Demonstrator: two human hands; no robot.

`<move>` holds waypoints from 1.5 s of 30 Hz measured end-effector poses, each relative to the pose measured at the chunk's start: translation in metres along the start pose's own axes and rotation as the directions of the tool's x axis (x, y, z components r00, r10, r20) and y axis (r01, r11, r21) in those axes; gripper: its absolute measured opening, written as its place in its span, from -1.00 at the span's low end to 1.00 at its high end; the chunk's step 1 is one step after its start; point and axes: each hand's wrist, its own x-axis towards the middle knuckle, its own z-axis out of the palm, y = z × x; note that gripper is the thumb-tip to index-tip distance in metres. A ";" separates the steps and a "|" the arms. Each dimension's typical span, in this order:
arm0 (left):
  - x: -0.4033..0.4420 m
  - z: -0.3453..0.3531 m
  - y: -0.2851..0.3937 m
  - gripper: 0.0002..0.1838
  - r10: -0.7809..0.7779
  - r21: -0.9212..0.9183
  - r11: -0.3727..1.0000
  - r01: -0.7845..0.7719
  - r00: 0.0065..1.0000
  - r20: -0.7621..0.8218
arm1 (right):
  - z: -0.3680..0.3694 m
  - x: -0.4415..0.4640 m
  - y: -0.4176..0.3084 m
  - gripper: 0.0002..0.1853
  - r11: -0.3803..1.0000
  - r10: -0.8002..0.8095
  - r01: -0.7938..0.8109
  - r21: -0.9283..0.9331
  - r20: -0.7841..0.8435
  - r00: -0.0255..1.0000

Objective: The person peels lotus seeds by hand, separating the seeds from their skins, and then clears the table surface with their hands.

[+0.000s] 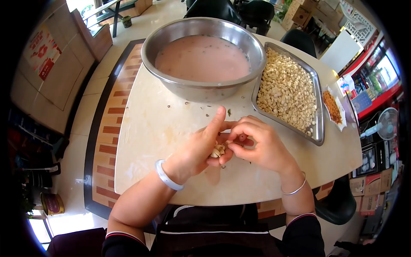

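Note:
Over the table (145, 171), my left hand (201, 143) is cupped round several pale peeled pieces (217, 150), its thumb pointing up. Close against it, my right hand (257, 141) has thumb and forefinger pinched together at those pieces; what sits between the fingertips is too small to name. Beyond my hands stands a large steel basin (201, 90) of cloudy pinkish liquid (203, 58) with dark bits afloat. To its right, a metal tray (319, 107) holds a heap of pale split pieces (287, 85).
Small dark bits lie scattered on the tabletop near the basin. Orange-brown food (332, 107) rests on white paper at the right edge. Dark chairs (336, 199) stand round the table, and a fan (387, 124) is at the far right.

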 end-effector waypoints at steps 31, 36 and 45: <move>0.010 -0.022 -0.003 -0.30 0.105 -0.143 0.984 -0.109 0.994 -0.035 | -0.057 0.001 0.035 -0.76 0.666 -0.181 -0.264 -0.698 -0.494 0.850; 0.010 -0.021 -0.003 -0.29 0.060 -0.248 0.966 -0.078 0.995 -0.080 | -0.026 0.002 0.009 -0.87 0.907 -0.060 -0.130 -0.402 -0.428 0.902; 0.014 -0.010 -0.015 -0.34 0.094 -0.214 0.966 -0.143 0.970 -0.222 | 0.029 0.007 -0.011 -0.81 0.892 -0.271 0.207 -0.401 -0.108 0.957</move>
